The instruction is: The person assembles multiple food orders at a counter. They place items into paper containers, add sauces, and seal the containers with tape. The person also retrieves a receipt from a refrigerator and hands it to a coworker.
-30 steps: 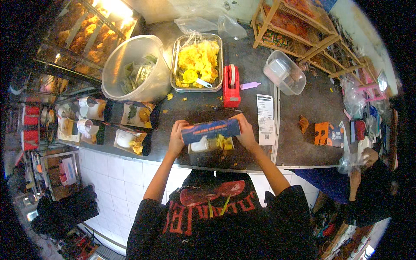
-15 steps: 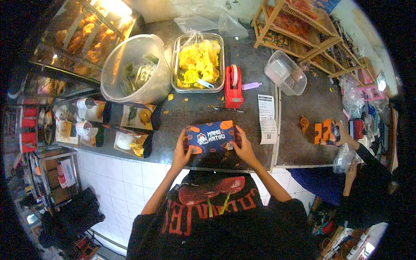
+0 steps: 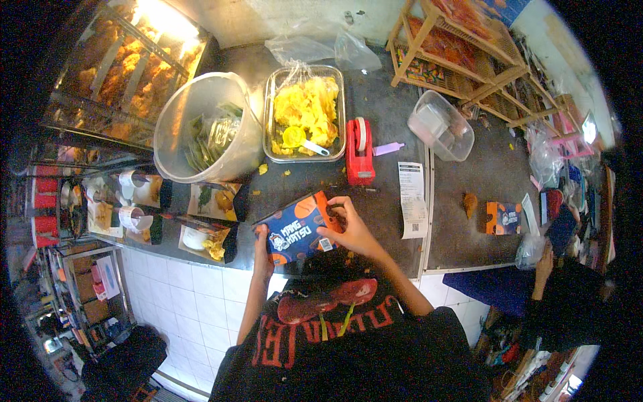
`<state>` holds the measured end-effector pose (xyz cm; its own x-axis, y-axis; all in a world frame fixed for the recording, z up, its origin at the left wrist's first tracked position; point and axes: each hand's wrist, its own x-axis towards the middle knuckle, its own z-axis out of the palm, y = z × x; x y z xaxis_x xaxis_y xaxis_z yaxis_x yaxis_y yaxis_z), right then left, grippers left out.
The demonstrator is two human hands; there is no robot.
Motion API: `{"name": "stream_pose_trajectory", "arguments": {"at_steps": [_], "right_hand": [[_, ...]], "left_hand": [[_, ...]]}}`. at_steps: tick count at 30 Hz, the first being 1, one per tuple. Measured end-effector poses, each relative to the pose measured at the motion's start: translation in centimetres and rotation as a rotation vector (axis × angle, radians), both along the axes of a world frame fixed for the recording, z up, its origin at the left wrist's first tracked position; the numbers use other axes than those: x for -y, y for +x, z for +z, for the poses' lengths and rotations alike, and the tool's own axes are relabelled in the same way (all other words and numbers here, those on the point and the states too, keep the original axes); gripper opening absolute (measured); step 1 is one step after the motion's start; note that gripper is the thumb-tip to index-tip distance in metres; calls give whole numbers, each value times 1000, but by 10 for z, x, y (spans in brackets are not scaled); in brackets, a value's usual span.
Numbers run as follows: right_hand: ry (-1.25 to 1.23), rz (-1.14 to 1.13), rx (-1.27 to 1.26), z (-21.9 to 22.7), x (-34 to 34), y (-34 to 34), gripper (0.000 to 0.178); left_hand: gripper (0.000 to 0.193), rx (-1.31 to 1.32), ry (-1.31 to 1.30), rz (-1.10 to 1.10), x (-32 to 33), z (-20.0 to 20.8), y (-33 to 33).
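Between left hand [image 3: 263, 253] and right hand [image 3: 351, 229] — the box [image 3: 289, 224] now slants.

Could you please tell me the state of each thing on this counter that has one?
Blue-and-orange box: lid down, tilted, held by left hand and right hand
Farther box at right: closed
Nearest food box at left: open, food inside
Glass dish: filled with yellow food
Large bucket: uncovered, packets inside
Tape dispenser: loaded
Receipt: unfolded
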<state>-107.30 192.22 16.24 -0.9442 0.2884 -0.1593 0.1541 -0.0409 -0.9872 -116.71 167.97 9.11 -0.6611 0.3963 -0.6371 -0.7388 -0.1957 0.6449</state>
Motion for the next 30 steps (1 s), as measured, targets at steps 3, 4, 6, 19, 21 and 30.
{"name": "stream_pose_trajectory", "arguments": {"at_steps": [3,4,6,19,21,30], "right_hand": [[286,-180,-111,4,-49,-15,31],[577,-386,-47,1,-69,-24,25],[556,-495,152,-9,-100,-53,24],[579,-263,166,22,-64,35,9],[398,-85,34,60,-49,40,12],[809,-255,-70,72,-52,61,32]], "left_hand": [[57,22,29,78,-6,5,6],[56,53,39,104,-7,8,9],[56,78,59,110,-9,16,13],[53,204,254,229,-59,43,-1],[55,190,254,171,-79,56,-1],[60,408,454,-269,-150,116,44]]}}
